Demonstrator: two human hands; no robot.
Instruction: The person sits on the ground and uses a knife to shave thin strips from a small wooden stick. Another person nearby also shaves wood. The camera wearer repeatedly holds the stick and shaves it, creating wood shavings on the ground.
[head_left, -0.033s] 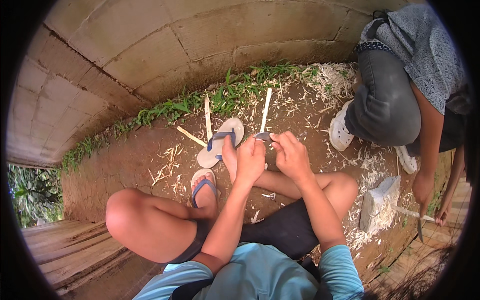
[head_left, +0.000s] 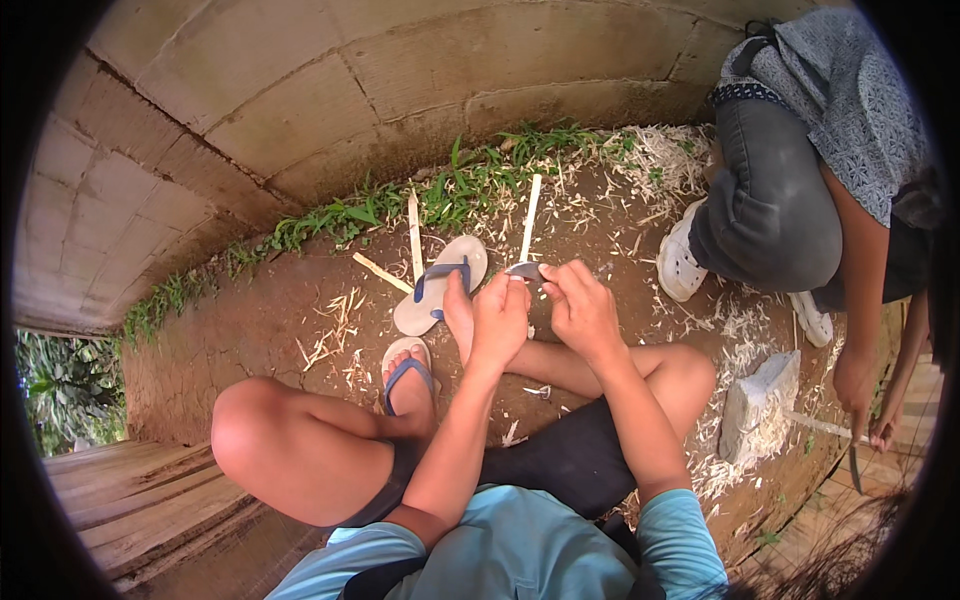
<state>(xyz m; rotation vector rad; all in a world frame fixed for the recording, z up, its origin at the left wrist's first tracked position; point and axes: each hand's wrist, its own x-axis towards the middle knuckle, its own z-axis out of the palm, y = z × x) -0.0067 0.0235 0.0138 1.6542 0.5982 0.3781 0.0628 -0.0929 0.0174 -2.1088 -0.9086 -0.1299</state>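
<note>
I sit cross-legged on bare earth. My left hand (head_left: 500,315) and my right hand (head_left: 583,308) meet in front of my knees, and both pinch a small dark grey blade-like piece (head_left: 525,270) between their fingertips. A pale wooden stick (head_left: 530,218) runs from that piece away toward the grass; I cannot tell whether it is held or lies on the ground. Just left of my left hand lies a loose flip-flop (head_left: 440,285) with a blue strap. My foot wears the other flip-flop (head_left: 408,375).
Two more pale sticks (head_left: 413,235) lie by the grass strip (head_left: 470,185) under a concrete wall (head_left: 300,90). At right another person (head_left: 790,190) crouches, holding a knife (head_left: 855,468) beside a stone block (head_left: 760,405) amid wood shavings. Wooden planks (head_left: 130,500) lie lower left.
</note>
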